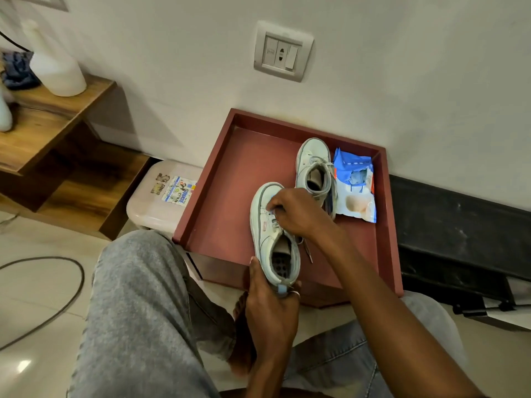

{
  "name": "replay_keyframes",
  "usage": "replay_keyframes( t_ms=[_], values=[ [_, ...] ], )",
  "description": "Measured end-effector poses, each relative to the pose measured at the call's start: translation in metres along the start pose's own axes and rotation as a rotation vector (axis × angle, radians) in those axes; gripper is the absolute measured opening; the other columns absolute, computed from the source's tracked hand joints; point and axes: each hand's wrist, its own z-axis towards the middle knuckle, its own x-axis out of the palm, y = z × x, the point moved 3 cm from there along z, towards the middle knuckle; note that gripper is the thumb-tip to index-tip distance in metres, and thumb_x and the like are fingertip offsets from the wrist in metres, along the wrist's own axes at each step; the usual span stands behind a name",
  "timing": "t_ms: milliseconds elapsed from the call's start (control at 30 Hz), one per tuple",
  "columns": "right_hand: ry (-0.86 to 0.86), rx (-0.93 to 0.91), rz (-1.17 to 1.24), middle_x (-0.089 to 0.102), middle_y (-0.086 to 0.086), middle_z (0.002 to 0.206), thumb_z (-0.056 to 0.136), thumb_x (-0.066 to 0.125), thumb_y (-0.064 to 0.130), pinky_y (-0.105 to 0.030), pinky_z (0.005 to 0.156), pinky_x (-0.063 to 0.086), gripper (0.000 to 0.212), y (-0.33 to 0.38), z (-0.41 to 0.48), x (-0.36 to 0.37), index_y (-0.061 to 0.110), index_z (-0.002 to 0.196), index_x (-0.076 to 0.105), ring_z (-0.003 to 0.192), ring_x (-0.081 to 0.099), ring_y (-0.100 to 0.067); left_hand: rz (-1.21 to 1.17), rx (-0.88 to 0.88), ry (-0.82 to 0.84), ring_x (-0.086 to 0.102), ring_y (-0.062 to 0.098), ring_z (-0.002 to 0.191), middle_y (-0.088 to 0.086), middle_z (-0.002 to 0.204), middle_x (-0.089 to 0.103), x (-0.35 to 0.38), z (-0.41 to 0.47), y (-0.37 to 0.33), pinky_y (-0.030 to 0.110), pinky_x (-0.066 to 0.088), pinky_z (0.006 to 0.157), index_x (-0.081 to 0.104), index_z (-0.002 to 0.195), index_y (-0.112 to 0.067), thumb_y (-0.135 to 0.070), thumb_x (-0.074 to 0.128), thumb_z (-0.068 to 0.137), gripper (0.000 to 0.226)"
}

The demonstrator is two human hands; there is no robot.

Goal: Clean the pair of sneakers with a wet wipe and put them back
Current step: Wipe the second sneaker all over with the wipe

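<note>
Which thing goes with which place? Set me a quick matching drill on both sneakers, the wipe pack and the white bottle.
Things: 1 near sneaker; 2 far sneaker; 3 wipe pack; 4 white bottle.
Places: A on the wooden shelf; B heel gripped by the left hand; C in the tray, rightmost; D in the tray, beside the pack.
Pairs: 1-B, 2-D, 3-C, 4-A.

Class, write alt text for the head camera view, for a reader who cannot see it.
A seated person's left hand grips the heel of a white sneaker over a red tray, while the right hand rests curled fingers on its laces. A second sneaker stands in the tray beside a blue wet wipe pack.
</note>
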Motion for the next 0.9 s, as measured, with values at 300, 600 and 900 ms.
replay_keyframes(
  t_ms=[300, 600, 900],
  values=[
    [-0.335, 0.082, 0.202, 0.072, -0.001, 0.092, 0.082, 0.067, 0.001, -0.019, 0.08, 0.048, 0.016, -0.006, -0.029, -0.011, 0.009, 0.091, 0.077, 0.084, 0.064, -0.011, 0.015, 0.003, -0.026, 0.066, 0.023, 0.119, 0.003, 0.135, 0.067, 0.0, 0.002, -0.004, 0.032, 0.056, 0.095, 0.036, 0.157, -0.019, -0.017, 0.085, 0.071, 0.099],
    [-0.251, 0.022, -0.175, 0.053, -0.003, 0.07, 0.068, 0.054, -0.013, -0.038, 0.055, 0.05, 0.024, -0.01, 0.04, 0.012, 0.008, 0.065, 0.066, 0.071, 0.053, -0.027, 0.019, 0.001, -0.032, 0.067, 0.021, 0.117, 0.0, 0.132, 0.069, -0.004, 0.001, -0.004, 0.038, 0.057, 0.096, 0.037, 0.157, -0.021, -0.02, 0.083, 0.072, 0.096],
    [-0.038, 0.006, -0.144, 0.075, -0.009, 0.09, 0.081, 0.067, 0.006, -0.038, 0.07, 0.058, 0.02, -0.023, 0.031, 0.01, 0.018, 0.093, 0.078, 0.079, 0.07, -0.029, 0.006, -0.021, -0.032, 0.064, 0.023, 0.121, 0.001, 0.135, 0.067, -0.005, 0.0, -0.005, 0.043, 0.056, 0.098, 0.035, 0.157, -0.023, -0.028, 0.07, 0.068, 0.095]
  ],
)
